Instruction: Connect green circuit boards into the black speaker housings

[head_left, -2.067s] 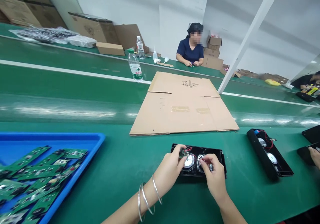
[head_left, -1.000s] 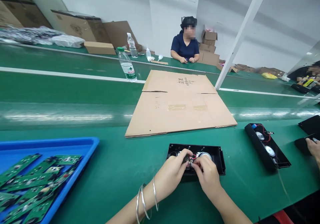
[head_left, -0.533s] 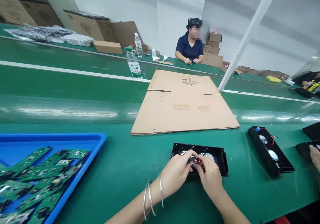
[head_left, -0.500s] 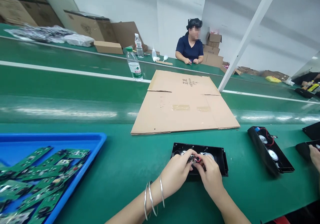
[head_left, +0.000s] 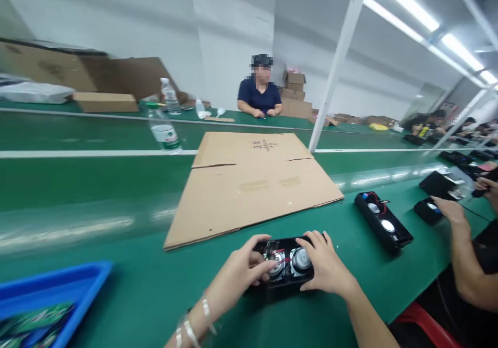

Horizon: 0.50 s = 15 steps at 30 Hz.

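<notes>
The black casing (head_left: 286, 284) lies on the green tabletop (head_left: 187, 286), just beyond the near edge of the cardboard sheet (head_left: 260, 192). Half a second ago both hands met above its middle, pinching a small part with red wire; now they have parted to its 2 ends. The right hand (head_left: 329, 265) spreads its fingers wide around the right end, fingertips at the far rim and thumb at the near one, holding it. The left hand (head_left: 239, 267) curls around the left end, its thumb bent in over the left speaker (head_left: 279, 266); whether those fingers pinch a small part I cannot tell. With the hands apart, the right speaker (head_left: 301, 260) has come into plain sight, and red wires (head_left: 286, 259) run between the 2 speakers.

The view has swung right. The blue tray (head_left: 101, 270) now shows only 1 corner and part of its green circuit boards (head_left: 42, 318), at the tabletop's left. More of the tabletop's right side shows: a second casing (head_left: 375, 228) lies past the cardboard's near right corner, and a co-worker's hand (head_left: 449, 210) rests at another black part (head_left: 427, 212). Ceiling lights (head_left: 408, 0) have also entered the view.
</notes>
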### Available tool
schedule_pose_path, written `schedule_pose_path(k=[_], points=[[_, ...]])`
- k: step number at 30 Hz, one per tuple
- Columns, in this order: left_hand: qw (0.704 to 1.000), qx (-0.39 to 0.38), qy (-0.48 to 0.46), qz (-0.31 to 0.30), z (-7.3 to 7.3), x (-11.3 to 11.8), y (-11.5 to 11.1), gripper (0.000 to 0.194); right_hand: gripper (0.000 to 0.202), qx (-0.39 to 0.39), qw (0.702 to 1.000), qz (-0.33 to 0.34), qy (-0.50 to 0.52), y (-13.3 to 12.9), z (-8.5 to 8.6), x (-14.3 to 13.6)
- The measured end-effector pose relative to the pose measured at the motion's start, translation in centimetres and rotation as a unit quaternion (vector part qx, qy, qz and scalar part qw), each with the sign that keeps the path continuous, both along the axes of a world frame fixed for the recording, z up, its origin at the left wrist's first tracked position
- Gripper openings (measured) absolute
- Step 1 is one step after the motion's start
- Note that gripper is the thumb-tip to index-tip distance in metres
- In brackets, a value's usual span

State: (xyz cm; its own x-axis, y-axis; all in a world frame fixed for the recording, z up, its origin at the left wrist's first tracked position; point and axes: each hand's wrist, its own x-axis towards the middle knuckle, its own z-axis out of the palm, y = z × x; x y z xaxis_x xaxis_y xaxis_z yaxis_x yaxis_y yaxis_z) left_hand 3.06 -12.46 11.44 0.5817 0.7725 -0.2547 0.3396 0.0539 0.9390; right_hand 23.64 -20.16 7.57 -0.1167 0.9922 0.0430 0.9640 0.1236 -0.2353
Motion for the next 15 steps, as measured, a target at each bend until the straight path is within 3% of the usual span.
schedule_pose_path(k=[3,7,9,11,13,15], points=[[0.997,0.050,-0.038,0.051,-0.8,-1.0,1.9,0.056,0.097,0.020,0.997,-0.073,0.023,-1.6,-0.6,0.2],[0.966,0.180,0.069,0.175,-4.9,-1.2,4.6,0.063,0.083,0.069,0.958,-0.277,0.002,-3.5,-1.4,2.6],[0.931,0.280,0.149,0.179,-7.6,-0.8,5.4,0.073,0.075,0.082,0.921,-0.381,-0.020,-4.0,-1.6,4.4],[0.891,0.373,0.214,0.145,-10.2,-0.5,5.9,0.073,0.070,0.083,0.882,-0.461,-0.040,-4.1,-1.4,6.2],[0.861,0.420,0.260,0.121,-12.1,-0.3,6.4,0.068,0.068,0.076,0.850,-0.518,-0.051,-3.9,-1.2,7.7],[0.851,0.432,0.273,0.121,-13.4,-0.2,6.8,0.062,0.069,0.066,0.828,-0.554,-0.054,-3.7,-1.0,8.8]])
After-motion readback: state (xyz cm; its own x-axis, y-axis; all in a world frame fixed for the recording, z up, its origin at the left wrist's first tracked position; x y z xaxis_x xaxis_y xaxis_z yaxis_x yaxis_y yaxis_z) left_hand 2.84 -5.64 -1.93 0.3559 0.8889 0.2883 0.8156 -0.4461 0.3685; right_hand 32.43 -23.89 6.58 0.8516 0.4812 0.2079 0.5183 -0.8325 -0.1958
